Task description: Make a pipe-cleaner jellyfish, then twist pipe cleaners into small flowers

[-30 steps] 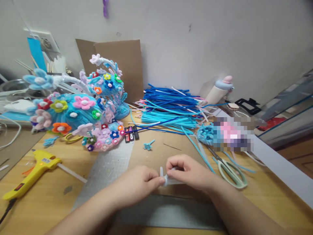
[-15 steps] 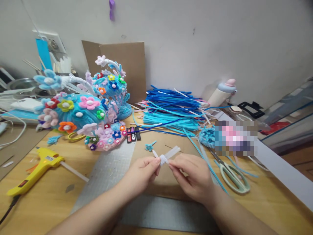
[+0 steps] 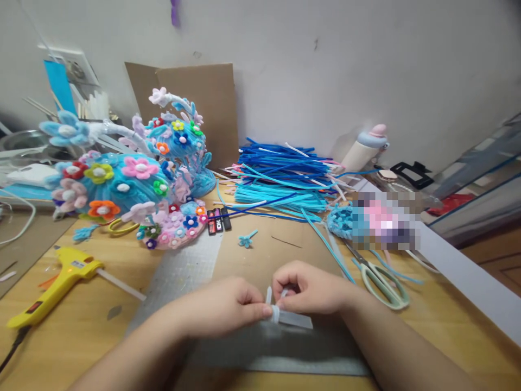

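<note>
My left hand (image 3: pixel 223 307) pinches a flat translucent strip (image 3: pixel 297 319) between thumb and fingers. Around the strip, right at the left thumb tip, a white pipe cleaner (image 3: pixel 275 314) is wound in a few close turns, with one short end sticking up. My right hand (image 3: pixel 315 289) is curled above the strip, its fingertips closed on the pipe cleaner's other end, which is partly hidden by them. Beyond the hands, a small blue pipe-cleaner flower (image 3: pixel 245 240) with a short stem lies on brown cardboard (image 3: pixel 260 260).
At left lie a yellow glue gun (image 3: pixel 67 274) and flower-covered blue pipe-cleaner pieces (image 3: pixel 122 187). A heap of blue pipe cleaners (image 3: pixel 280 168) sits at the back. Green-handled scissors (image 3: pixel 385 282) rest at right, near a bottle (image 3: pixel 362 149). A grey cutting mat (image 3: pixel 244 350) lies below my hands.
Both hands have come lower and nearer to me. The strip has turned from pointing up and right to slightly down and right. My right hand has moved above the strip.
</note>
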